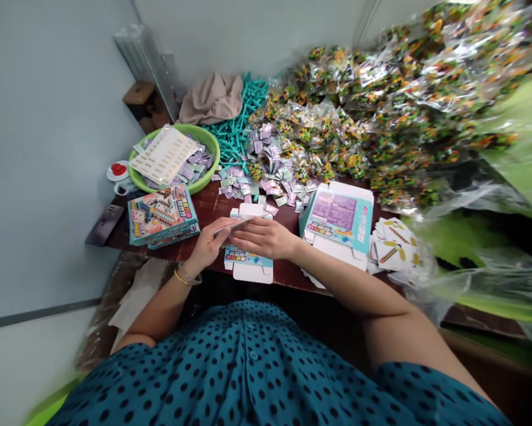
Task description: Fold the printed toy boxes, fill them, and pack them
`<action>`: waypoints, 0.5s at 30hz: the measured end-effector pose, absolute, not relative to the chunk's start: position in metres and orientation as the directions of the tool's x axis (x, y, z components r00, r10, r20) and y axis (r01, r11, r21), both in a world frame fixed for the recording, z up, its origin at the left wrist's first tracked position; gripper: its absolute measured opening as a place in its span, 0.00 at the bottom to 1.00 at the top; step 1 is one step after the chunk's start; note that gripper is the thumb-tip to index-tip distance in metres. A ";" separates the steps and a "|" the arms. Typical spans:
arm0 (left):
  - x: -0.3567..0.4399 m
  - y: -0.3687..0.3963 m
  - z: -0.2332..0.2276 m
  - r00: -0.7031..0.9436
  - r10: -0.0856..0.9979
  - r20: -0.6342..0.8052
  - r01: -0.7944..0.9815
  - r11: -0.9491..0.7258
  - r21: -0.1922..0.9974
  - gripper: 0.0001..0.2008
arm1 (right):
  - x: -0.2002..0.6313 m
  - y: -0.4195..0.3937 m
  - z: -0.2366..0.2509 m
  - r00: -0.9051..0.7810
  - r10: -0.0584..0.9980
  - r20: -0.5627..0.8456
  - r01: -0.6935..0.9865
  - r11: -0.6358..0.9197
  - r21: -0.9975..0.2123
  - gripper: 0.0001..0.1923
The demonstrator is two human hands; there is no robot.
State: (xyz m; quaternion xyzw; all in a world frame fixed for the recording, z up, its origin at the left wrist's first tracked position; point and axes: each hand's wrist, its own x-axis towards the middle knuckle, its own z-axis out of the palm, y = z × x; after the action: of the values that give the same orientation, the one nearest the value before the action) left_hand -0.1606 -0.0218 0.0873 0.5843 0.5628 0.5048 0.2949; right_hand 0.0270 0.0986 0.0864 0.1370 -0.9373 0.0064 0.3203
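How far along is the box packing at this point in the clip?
Looks early. Done: a small stack of closed boxes lies at the left. In hand: left hand and right hand hold a flat sheet over an open box. Left: flat box blanks, loose folded leaflets and heaped toy packets.

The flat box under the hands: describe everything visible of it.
The unfolded box is printed card, teal with white flaps, lying flat on the dark wooden table at its near edge. One white flap points toward the person, others away. The left hand and right hand cover its middle, pinching a thin pale sheet above it.
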 end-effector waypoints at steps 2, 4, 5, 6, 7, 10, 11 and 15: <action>-0.163 -0.024 0.088 -0.193 0.931 0.312 0.389 -0.219 0.895 0.22 | 0.023 0.103 0.078 -0.767 -0.242 0.594 -0.300 0.954 0.000 0.12; -0.161 -0.029 0.086 -0.275 0.891 0.360 0.443 -0.215 0.870 0.21 | 0.020 0.117 0.070 -0.726 -0.122 0.677 -0.308 0.937 -0.162 0.14; -0.157 -0.033 0.082 -0.288 0.879 0.381 0.477 -0.213 0.853 0.21 | 0.016 0.129 0.067 -0.691 0.033 0.722 -0.247 0.928 -0.279 0.16; -0.152 -0.037 0.076 -0.261 0.879 0.400 0.511 -0.226 0.829 0.20 | 0.011 0.144 0.063 -0.639 0.243 0.730 -0.134 0.899 -0.417 0.19; -0.144 -0.041 0.067 -0.193 0.892 0.410 0.540 -0.252 0.803 0.19 | 0.005 0.163 0.060 -0.565 0.469 0.679 0.021 0.830 -0.557 0.21; -0.117 -0.049 0.029 0.125 0.935 0.331 0.556 -0.342 0.757 0.19 | -0.025 0.225 0.047 -0.333 0.895 0.297 0.509 0.436 -0.742 0.24; -0.110 -0.049 0.016 0.198 0.941 0.274 0.548 -0.338 0.765 0.20 | -0.035 0.245 0.042 -0.300 0.939 0.169 0.609 0.325 -0.724 0.28; -0.109 -0.034 -0.014 0.243 0.967 0.070 0.436 -0.173 0.883 0.37 | -0.054 0.283 0.025 -0.281 0.959 -0.042 0.672 0.165 -0.722 0.34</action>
State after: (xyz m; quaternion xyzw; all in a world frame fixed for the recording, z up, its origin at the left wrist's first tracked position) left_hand -0.1093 -0.0340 -0.0138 0.6857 0.5118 0.3412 0.3892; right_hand -0.0543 0.2834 0.0251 -0.5577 -0.7309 0.3261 0.2199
